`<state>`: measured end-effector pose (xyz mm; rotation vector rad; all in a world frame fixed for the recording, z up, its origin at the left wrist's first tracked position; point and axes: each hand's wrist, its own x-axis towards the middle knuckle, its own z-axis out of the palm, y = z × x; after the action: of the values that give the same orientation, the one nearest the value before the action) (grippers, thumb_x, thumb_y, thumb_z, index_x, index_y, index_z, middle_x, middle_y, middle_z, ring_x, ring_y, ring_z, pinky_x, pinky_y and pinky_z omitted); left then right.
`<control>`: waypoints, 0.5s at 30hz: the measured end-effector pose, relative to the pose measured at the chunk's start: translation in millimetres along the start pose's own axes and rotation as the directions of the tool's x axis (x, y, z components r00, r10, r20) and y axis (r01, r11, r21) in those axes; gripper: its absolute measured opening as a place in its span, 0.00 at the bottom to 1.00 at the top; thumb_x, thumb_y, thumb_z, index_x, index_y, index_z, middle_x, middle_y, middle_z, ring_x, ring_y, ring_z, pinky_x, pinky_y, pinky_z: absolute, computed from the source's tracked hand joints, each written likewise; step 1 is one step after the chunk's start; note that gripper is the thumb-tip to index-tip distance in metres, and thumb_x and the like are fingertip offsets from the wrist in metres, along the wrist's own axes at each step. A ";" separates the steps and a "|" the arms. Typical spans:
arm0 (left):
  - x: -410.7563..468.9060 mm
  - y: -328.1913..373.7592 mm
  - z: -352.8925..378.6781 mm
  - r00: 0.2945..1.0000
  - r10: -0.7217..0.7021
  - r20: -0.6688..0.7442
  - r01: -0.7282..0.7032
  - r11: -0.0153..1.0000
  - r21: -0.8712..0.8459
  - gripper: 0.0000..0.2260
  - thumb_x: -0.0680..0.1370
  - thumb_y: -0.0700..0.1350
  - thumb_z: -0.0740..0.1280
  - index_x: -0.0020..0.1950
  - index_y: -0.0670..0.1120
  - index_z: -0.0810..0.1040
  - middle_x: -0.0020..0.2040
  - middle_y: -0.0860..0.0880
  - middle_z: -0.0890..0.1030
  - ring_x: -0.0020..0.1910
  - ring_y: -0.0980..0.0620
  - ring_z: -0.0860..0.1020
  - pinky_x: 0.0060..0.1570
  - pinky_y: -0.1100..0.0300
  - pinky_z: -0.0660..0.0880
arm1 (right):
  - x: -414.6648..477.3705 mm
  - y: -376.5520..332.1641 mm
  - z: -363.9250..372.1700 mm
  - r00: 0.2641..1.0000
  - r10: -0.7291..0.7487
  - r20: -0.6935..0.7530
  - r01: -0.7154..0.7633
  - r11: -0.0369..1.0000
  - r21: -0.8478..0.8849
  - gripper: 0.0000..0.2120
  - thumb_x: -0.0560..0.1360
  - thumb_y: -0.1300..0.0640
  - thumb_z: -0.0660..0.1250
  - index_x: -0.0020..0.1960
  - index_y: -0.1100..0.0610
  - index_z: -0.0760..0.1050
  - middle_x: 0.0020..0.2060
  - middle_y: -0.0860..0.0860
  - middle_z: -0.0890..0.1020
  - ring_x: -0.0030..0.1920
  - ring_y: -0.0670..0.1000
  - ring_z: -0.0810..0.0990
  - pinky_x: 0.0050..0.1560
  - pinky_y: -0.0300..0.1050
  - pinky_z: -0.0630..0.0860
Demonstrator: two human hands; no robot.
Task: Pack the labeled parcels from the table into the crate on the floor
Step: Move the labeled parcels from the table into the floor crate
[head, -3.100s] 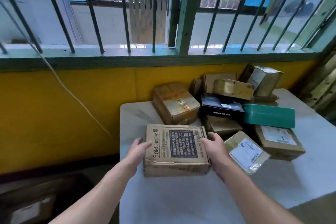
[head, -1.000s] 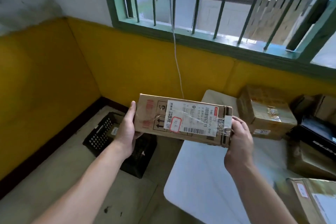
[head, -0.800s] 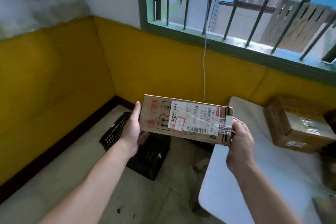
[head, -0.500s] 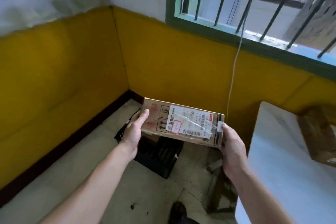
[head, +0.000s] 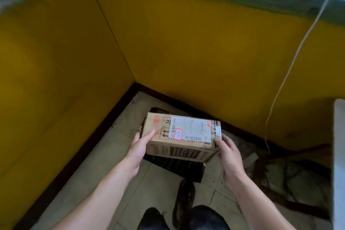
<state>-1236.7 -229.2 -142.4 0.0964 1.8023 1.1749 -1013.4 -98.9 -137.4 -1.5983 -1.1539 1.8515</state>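
Note:
A brown cardboard parcel (head: 179,147) with a white shipping label and a red-edged sticker on top hangs low over the black plastic crate (head: 177,167) on the floor in the room's corner. The parcel hides most of the crate; only its near wall shows. My left hand (head: 141,147) holds the parcel's left end, thumb on the top face. My right hand (head: 226,152) grips the right end near the label's edge.
Yellow walls meet in a corner just behind the crate. The white table's edge (head: 338,155) stands at the far right. A white cable (head: 280,89) hangs down the wall. Dark scraps (head: 276,166) lie on the floor to the right. My knees (head: 186,216) show at the bottom.
I lifted the parcel off the table, turned left with it and lowered it toward the crate. It has tipped flatter, and the table with the other parcels has slid out of view.

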 end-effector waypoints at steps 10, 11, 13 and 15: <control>124.0 -10.7 -1.3 0.984 -0.153 0.093 0.131 0.969 0.208 0.45 0.66 0.70 0.67 0.79 0.56 0.57 0.77 0.50 0.64 0.73 0.51 0.63 0.70 0.49 0.58 | 77.3 40.0 65.9 0.970 0.115 -0.212 -0.167 0.954 -0.248 0.42 0.69 0.35 0.68 0.77 0.36 0.51 0.77 0.49 0.62 0.74 0.56 0.64 0.70 0.61 0.61; 141.4 -11.9 -0.4 0.986 -0.125 0.107 0.100 0.971 0.218 0.45 0.65 0.70 0.68 0.78 0.58 0.58 0.76 0.50 0.66 0.70 0.53 0.65 0.67 0.51 0.60 | 85.8 51.5 71.1 0.974 0.088 -0.209 -0.147 0.947 -0.287 0.45 0.67 0.34 0.69 0.76 0.33 0.47 0.78 0.47 0.59 0.74 0.54 0.62 0.70 0.59 0.61; 176.5 -15.7 2.7 0.982 -0.069 0.175 0.020 0.964 0.264 0.41 0.64 0.72 0.70 0.73 0.62 0.62 0.71 0.53 0.71 0.69 0.53 0.68 0.67 0.52 0.62 | 101.5 81.0 77.4 0.987 0.013 -0.163 -0.077 0.917 -0.390 0.47 0.66 0.35 0.71 0.74 0.27 0.44 0.78 0.39 0.51 0.74 0.45 0.57 0.68 0.50 0.63; 212.2 -21.5 4.9 0.973 -0.059 0.221 -0.022 0.937 0.347 0.41 0.63 0.74 0.68 0.73 0.61 0.64 0.70 0.53 0.72 0.70 0.49 0.69 0.69 0.43 0.65 | 114.7 112.4 84.2 0.992 -0.031 -0.122 -0.034 0.869 -0.494 0.45 0.69 0.39 0.72 0.71 0.23 0.44 0.73 0.28 0.42 0.70 0.36 0.53 0.61 0.38 0.67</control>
<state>-1340.7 -128.4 -299.0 0.4044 1.7809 0.7836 -1099.6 -99.2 -296.9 -1.9491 -1.6647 1.4944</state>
